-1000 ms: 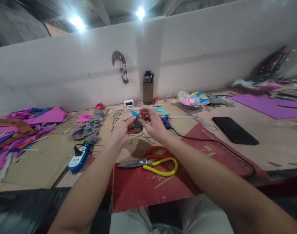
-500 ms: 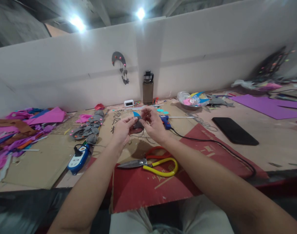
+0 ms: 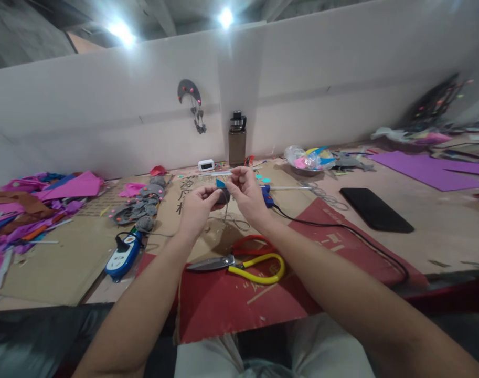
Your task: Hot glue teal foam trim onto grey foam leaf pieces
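Between the fingers of my left hand (image 3: 199, 211) is a small dark grey piece (image 3: 223, 197), probably felt, partly hidden by the fingertips. A small blue piece (image 3: 220, 184) sits just above it, and the thumb and fingers of my right hand (image 3: 246, 195) close on its right end. Grey string (image 3: 226, 211) hangs from the grey piece to the cardboard. Below the hands, scissors (image 3: 239, 262) with one red and one yellow handle lie on red cardboard (image 3: 219, 312). Beside my right hand is a blue glue gun (image 3: 267, 195), partly covered.
At left are a power strip (image 3: 123, 257), grey felt pieces (image 3: 139, 202) and colourful scraps (image 3: 72, 189). A bottle (image 3: 237, 144) and small clock (image 3: 205, 165) stand by the wall. Rightward lie a bowl (image 3: 308, 170), black phone (image 3: 375, 210), purple sheet (image 3: 416, 170) and a cord (image 3: 341, 227).
The blue piece has turned, its pointed tip no longer standing up. My right fingers have shifted slightly over it, and more of the hanging string shows below the hands.
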Motion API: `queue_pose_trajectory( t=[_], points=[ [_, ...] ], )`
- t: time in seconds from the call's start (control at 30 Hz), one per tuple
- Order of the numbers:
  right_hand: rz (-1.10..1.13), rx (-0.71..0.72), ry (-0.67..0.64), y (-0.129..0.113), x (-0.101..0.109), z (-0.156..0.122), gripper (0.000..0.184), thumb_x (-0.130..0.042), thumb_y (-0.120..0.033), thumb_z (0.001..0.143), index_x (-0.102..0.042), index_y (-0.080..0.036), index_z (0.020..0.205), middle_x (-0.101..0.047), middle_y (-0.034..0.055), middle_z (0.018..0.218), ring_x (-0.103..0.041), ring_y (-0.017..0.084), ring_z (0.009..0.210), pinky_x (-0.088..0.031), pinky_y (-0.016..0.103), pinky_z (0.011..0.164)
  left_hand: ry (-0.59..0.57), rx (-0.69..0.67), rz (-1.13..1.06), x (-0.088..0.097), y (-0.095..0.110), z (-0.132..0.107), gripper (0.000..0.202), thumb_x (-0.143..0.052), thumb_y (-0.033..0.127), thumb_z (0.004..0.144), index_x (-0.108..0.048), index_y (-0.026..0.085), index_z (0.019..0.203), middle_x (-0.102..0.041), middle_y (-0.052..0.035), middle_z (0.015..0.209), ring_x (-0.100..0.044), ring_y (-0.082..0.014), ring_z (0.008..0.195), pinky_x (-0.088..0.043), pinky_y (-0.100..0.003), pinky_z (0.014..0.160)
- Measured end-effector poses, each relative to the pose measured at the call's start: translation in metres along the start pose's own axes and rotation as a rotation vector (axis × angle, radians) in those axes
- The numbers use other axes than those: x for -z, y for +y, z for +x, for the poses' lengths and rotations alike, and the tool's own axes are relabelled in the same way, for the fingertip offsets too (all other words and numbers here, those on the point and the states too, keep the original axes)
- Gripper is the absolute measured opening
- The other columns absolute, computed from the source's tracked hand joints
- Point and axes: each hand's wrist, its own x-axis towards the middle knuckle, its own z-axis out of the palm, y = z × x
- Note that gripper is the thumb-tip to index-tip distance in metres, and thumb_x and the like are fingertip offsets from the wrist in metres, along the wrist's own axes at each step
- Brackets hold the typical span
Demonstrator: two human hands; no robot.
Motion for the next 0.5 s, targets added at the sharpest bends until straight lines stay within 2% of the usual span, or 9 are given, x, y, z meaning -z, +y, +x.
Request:
queue_pose_trajectory(
  t=[0.2,0.33,0.5],
  points=[
    [0.082,-0.073,-0.01,0.0028,-0.0022,0.0018,0.033,-0.062,-0.031,0.078,-0.042,-0.023,0.102,-0.055,-0.0025,0.079,-0.053,0.011,0.071,-0.043,0.027,0.07,0.006,-0.055,0.033,0.0005,-0.0003,-0.0006,0.033,-0.074,0.041,0.067,-0.069,0.014,0.085,-0.069,-0.0059,0.082,-0.064,-0.0161,0.074,-0.056,-0.029,0.067],
    [0.124,-0.143,-0.025,0.0043,-0.0031,0.0032,0.035,-0.062,-0.034,0.075,-0.041,-0.023,0.1,-0.055,-0.0034,0.077,-0.053,0.011,0.071,-0.042,0.027,0.07,-0.013,-0.007,-0.017,0.0004,0.0001,0.0001,0.034,-0.075,0.041,0.066,-0.069,0.013,0.084,-0.069,-0.0065,0.082,-0.065,-0.0161,0.073,-0.056,-0.031,0.068],
    [0.167,-0.184,0.001,0.0052,-0.0041,0.0042,0.033,-0.059,-0.039,0.077,-0.043,-0.022,0.101,-0.051,-0.0036,0.078,-0.048,0.01,0.067,-0.039,0.025,0.061,-0.014,0.025,-0.027,0.001,0.0019,0.0013,0.035,-0.076,0.04,0.065,-0.068,0.012,0.084,-0.07,-0.0072,0.081,-0.064,-0.016,0.071,-0.056,-0.032,0.068]
  ],
)
